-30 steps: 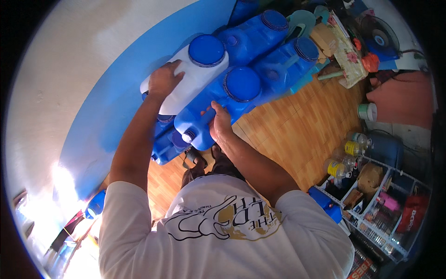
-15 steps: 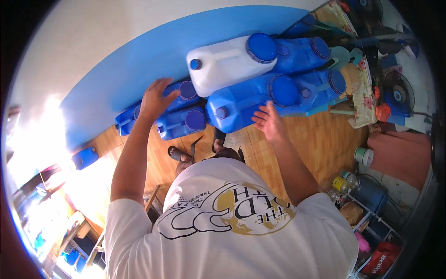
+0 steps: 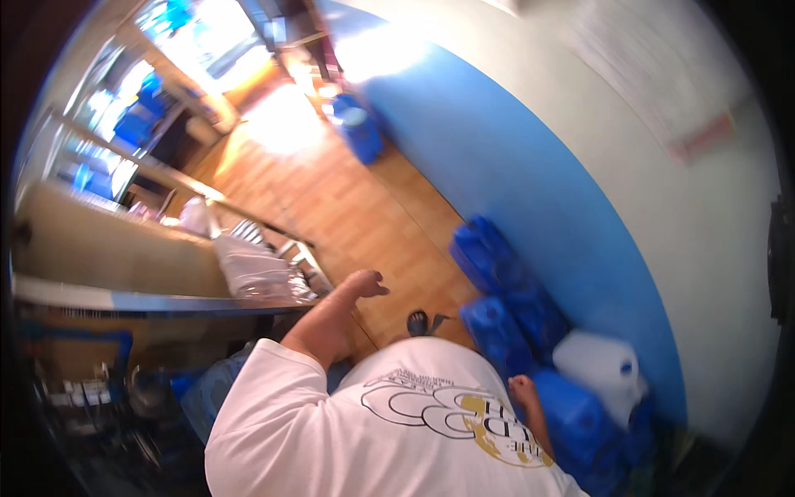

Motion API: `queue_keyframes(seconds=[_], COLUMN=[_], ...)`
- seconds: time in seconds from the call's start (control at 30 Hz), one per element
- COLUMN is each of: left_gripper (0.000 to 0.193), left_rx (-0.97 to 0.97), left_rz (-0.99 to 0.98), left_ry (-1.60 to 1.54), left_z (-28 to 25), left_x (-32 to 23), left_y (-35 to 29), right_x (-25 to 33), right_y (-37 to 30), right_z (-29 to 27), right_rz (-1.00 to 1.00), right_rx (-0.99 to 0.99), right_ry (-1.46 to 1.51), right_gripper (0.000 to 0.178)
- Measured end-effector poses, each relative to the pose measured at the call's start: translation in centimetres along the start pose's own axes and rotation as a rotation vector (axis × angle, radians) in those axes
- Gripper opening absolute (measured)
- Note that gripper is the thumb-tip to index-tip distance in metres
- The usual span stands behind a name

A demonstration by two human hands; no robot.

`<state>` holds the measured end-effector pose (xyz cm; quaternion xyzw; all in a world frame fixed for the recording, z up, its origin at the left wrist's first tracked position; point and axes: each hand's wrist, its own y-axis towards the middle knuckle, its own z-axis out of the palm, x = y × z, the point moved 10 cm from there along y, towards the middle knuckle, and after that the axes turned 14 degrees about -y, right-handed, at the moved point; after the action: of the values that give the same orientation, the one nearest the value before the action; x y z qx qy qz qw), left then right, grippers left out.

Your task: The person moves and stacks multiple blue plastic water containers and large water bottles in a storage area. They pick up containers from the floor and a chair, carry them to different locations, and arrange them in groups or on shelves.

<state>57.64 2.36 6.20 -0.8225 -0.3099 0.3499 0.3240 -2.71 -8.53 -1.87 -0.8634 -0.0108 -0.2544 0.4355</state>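
Note:
My left hand [image 3: 367, 284] hangs over the wooden floor beside a table, its fingers loosely apart and nothing in them. Low by my right side, my right hand [image 3: 522, 389] is close to a blue jug [image 3: 571, 422]; motion blur hides how far its fingers are curled. Against the wall, a white jug [image 3: 586, 360] lies among the blue ones. Another blue jug [image 3: 497, 331] sits in front of my belly on the right, with more blue jugs [image 3: 480, 248] farther along the wall. No jug is in either hand.
The wood-patterned floor [image 3: 364, 207] stretches toward a bright opening at the far left. A blue container [image 3: 356, 128] stands there by the wall. To my left is a table [image 3: 166, 302] with plastic-wrapped items [image 3: 257, 265] on it. A sandal [image 3: 416, 321] shows at my foot.
My body and view have turned left, so the jugs now lie on the right. Both hands have come away from above the jugs and dropped lower.

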Motion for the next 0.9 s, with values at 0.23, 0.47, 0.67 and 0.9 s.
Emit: queue_keyframes(seconds=[0.23, 0.47, 0.67, 0.9], left_gripper=[0.071, 0.069, 0.055, 0.053], left_rx=[-0.226, -0.391, -0.432, -0.332], left_rz=[-0.041, -0.119, -0.367, -0.427], left_ry=[-0.316, -0.419, -0.693, -0.963], left_z=[-11.0, -22.5, -22.4, -28.4], left_x=[7.1, 21.5, 34.0, 42.4], left_y=[-0.7, 3.7, 6.7, 12.8], right_x=[14.7, 33.1, 58.2, 94.0], right_y=[13.4, 25.6, 39.1, 43.7], right_z=[-3.2, -2.3, -1.7, 10.1], right_rz=[0.14, 0.121, -0.243, -0.589], right_rx=[0.101, 0.177, 0.06, 0.128], right_ry=[-0.144, -0.476, -0.657, -0.649], right_gripper=[0.024, 0.027, 0.033, 0.031])
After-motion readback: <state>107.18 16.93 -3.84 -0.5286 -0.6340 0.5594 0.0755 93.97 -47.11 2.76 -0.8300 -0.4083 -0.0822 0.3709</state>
